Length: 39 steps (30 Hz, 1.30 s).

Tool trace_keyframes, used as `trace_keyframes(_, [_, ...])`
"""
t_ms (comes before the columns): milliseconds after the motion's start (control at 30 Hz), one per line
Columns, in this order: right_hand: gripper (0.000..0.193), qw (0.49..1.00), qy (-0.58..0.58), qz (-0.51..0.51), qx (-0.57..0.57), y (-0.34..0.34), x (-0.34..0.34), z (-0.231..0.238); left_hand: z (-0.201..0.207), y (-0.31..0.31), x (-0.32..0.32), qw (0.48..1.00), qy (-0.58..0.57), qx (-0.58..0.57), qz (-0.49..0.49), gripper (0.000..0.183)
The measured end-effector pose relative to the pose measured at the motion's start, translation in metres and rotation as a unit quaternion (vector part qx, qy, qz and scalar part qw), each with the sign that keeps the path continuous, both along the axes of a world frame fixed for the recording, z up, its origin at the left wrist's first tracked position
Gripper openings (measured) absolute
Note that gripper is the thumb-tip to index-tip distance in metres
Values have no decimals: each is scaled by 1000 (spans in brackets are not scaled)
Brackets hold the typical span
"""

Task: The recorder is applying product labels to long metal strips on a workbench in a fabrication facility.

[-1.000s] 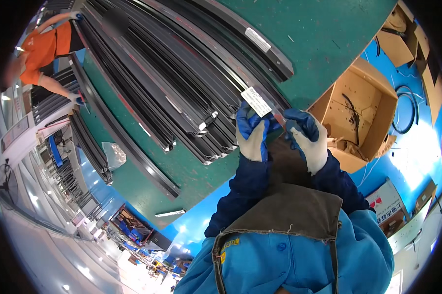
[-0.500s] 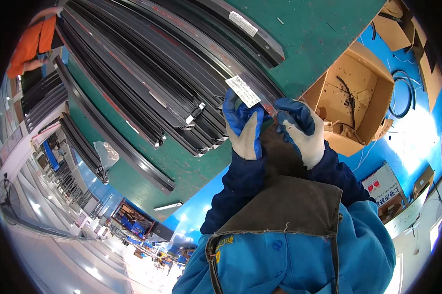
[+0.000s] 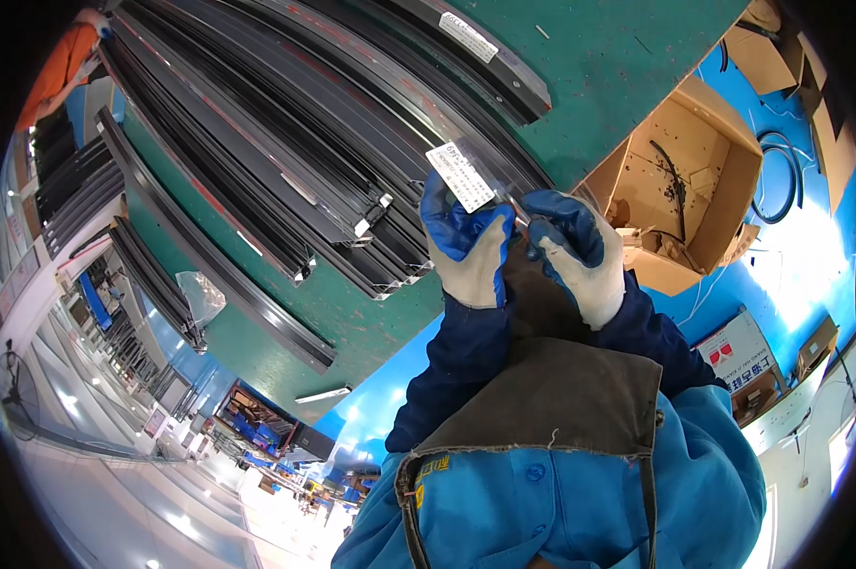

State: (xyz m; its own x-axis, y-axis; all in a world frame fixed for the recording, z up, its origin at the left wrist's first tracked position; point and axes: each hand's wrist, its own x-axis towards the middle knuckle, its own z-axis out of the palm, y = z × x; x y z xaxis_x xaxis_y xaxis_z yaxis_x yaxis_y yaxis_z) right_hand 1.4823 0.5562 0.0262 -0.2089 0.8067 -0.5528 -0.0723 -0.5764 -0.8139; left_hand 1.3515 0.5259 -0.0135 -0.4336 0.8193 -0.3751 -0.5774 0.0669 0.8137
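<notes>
My left hand [image 3: 466, 237], in a blue-and-white coated glove, is closed at a white printed label [image 3: 461, 176]. The label lies over clear, shiny plastic at the end of a long dark profile [image 3: 490, 147]. Close by on the right, my right hand [image 3: 580, 248], gloved the same way, has its fingers curled in toward the left one. Whatever is pinched between its fingertips is too small and hidden to make out. Many more black profiles [image 3: 286, 123] lie side by side to the left of my hands, their cut ends toward me.
The profiles rest on a green table [image 3: 599, 57]. An open cardboard box [image 3: 731, 194] with black scraps stands at the right. A single profile [image 3: 257, 308] and a clear plastic bag [image 3: 200, 296] lie on the left. A person in orange [image 3: 63, 71] is at the far left.
My left hand and the white label have shifted slightly left and tilted. My right hand has moved a little left with them. The orange-clad person at the far left has shifted.
</notes>
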Motion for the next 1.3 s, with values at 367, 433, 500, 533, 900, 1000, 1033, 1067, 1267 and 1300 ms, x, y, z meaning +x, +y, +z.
trace_keyframes(367, [29, 998, -46, 6, 52, -3, 3, -15, 14, 6, 0, 999, -12, -6, 52, 77])
trace_keyframes(433, [27, 997, -44, 0, 57, -2, 2, -16, 16, 6, 0, 998, -15, -8, 54, 77])
trace_keyframes(500, [25, 997, -41, -6, 62, 1, 1, -17, 17, 7, 0, 998, -17, -9, 56, 77])
trace_keyframes(533, [25, 997, -42, -5, 62, 2, 0, -19, 17, 7, 1, 998, -18, -9, 57, 77])
trace_keyframes(900, [25, 989, 85, 52, -108, 41, -12, -34, 21, 11, 7, 998, 8, 1, 60, 77])
trace_keyframes(1000, [26, 985, 88, 96, -109, 48, -17, -37, 24, 12, 11, 997, 24, -7, 66, 77])
trace_keyframes(1033, [26, 985, 88, 98, -109, 48, -19, -37, 25, 12, 11, 997, 23, -7, 68, 77])
trace_keyframes(1067, [26, 987, 95, 93, -92, 48, -21, -36, 25, 11, 11, 998, 35, -7, 52, 76])
trace_keyframes(1267, [26, 988, 118, 80, -65, 45, -24, -26, 38, 11, 10, 996, 84, -25, -1, 66])
trace_keyframes(1300, [27, 987, 118, 80, -77, 45, -23, -23, 42, 12, 9, 995, 91, -33, -5, 63])
